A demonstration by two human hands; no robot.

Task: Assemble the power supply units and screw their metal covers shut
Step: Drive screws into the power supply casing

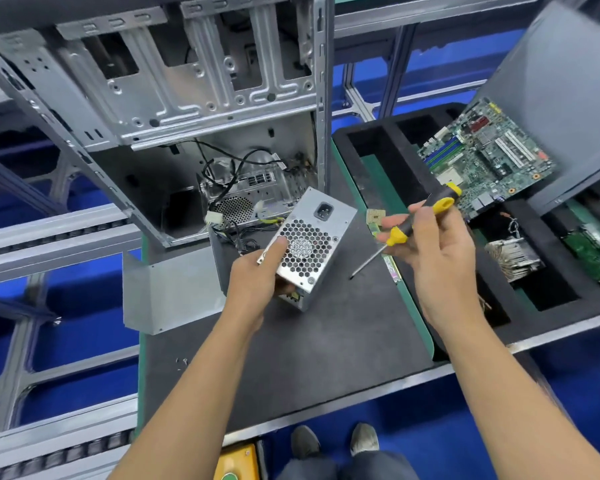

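Left hand [257, 275] grips PSU [309, 247] above mat [326, 334], fan grille up; right hand [426, 244] at 3 o'clock of it pinches screwdriver [409, 226], tip toward 7 o'clock

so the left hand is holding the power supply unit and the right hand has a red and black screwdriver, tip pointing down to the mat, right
Not quite: the colour is wrong. The head view shows the screwdriver in the right hand is yellow and black, not red and black. The rest holds: the left hand holds the power supply unit, and the screwdriver tip points down toward the mat.
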